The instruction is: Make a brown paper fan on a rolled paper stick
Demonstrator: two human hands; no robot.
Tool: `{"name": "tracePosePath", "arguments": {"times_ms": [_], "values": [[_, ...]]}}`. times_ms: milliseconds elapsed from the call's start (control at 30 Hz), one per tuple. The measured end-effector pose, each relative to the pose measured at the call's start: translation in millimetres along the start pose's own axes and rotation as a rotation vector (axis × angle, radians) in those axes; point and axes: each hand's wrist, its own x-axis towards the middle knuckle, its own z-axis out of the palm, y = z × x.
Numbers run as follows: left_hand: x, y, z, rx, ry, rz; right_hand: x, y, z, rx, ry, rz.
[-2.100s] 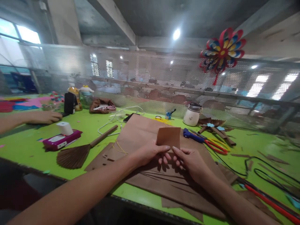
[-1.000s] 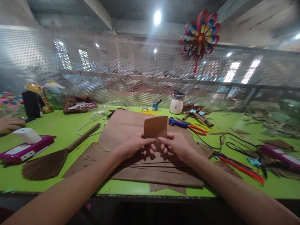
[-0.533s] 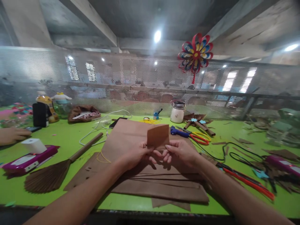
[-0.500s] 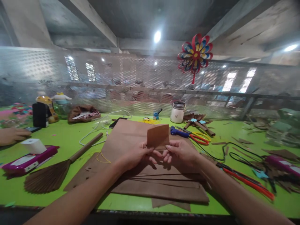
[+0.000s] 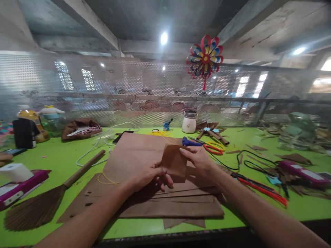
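Between my two hands is a small square of brown paper [image 5: 173, 162], held above a stack of large brown paper sheets [image 5: 139, 148]. My left hand [image 5: 155, 175] pinches its lower left edge between thumb and fingers. At its upper right corner, my right hand [image 5: 198, 158] grips it with the thumb in front. A loop of yellow string [image 5: 106, 179] lies on the paper beside my left forearm. Just beyond my right hand are a blue-handled tool [image 5: 191, 142] and scissors with orange and yellow handles [image 5: 213, 148].
A pleated brown paper fan with a handle [image 5: 54, 199] lies at left, near a purple box [image 5: 28, 187]. Orange-handled tools [image 5: 263, 189], black cord and paper scraps lie right. A white jar [image 5: 189, 122] stands at the back. Part of another person's hand [image 5: 4, 157] shows far left.
My right hand has moved from the paper square's lower right corner to its upper right corner. The square now tilts lower. The whole view has shifted, with objects appearing further left.
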Motion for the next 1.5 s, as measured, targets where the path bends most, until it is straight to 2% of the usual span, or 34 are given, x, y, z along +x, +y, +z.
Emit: {"name": "tracePosePath", "arguments": {"times_ms": [100, 167, 367, 433, 500, 567, 667, 733, 867, 1033, 1367, 1500], "values": [[2, -1, -1.1, -0.033, 0.04, 0.038, -1, -2, 1, 0.018, -0.005, -0.008], [4, -2, -3.5, -0.051, 0.107, 0.069, -2, -4, 1, 0.018, -0.014, -0.004], [7, -1, -15.9, 0.009, 0.523, 0.201, -4, -8, -2, -0.132, -0.091, 0.006], [8, 0, -16.4, 0.038, 0.57, 0.24, -7, -8, 0, -0.199, -0.163, 0.037], [8, 0, -13.8, 0.035, 0.538, 0.232, -9, -8, 2, -0.21, -0.197, 0.096], [8, -1, -9.6, 0.02, 0.457, 0.19, -10, -6, 5, -0.156, -0.171, 0.138], [9, -3, -4.4, 0.016, 0.343, 0.14, -10, -3, 7, -0.113, -0.106, 0.102], [9, -5, -3.6, 0.003, 0.315, 0.131, -10, -2, 7, -0.118, -0.082, 0.069], [10, -9, -6.7, -0.047, 0.333, 0.113, -10, 4, 8, -0.116, -0.054, 0.052], [10, -12, -11.2, -0.093, 0.303, 0.051, -9, 10, 10, -0.26, 0.084, -0.035], [9, -7, -10.8, -0.179, 0.371, 0.073, -12, -2, 12, -0.388, 0.088, -0.065], [11, -8, -12.2, -0.197, 0.436, 0.114, -13, -4, 10, -0.441, 0.09, -0.092]]}}
